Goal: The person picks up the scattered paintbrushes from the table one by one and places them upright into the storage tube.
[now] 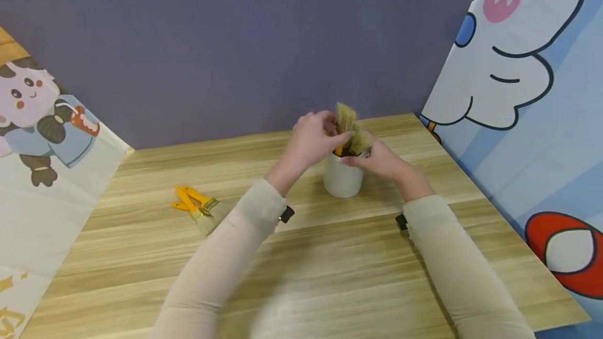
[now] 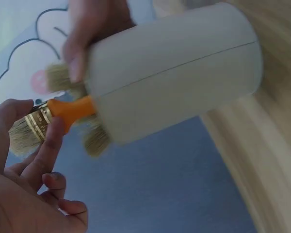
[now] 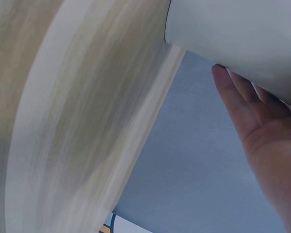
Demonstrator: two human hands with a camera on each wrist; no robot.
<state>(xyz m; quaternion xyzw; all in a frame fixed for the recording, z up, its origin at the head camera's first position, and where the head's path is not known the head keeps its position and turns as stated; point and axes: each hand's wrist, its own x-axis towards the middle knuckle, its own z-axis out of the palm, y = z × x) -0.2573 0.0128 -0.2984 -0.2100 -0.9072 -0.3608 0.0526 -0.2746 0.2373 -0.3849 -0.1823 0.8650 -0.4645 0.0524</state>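
Brushes bristle-up in a white cup (image 1: 343,179) near the surface's (image 1: 301,255) far edge. Your left hand (image 1: 313,143) pinches one orange-handled brush (image 2: 63,110) at its ferrule; your right hand (image 1: 379,160) curls about the cup's rim. Pulling at an angle could tip the cup and spill the brushes. Two more brushes (image 1: 198,205) lie well apart. No label or writing is legible.

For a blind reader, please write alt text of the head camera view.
A person's left hand pinches a paintbrush standing in a white cup on a wooden table, while the right hand grips the cup's rim. Two more orange-handled brushes lie on the table to the left.
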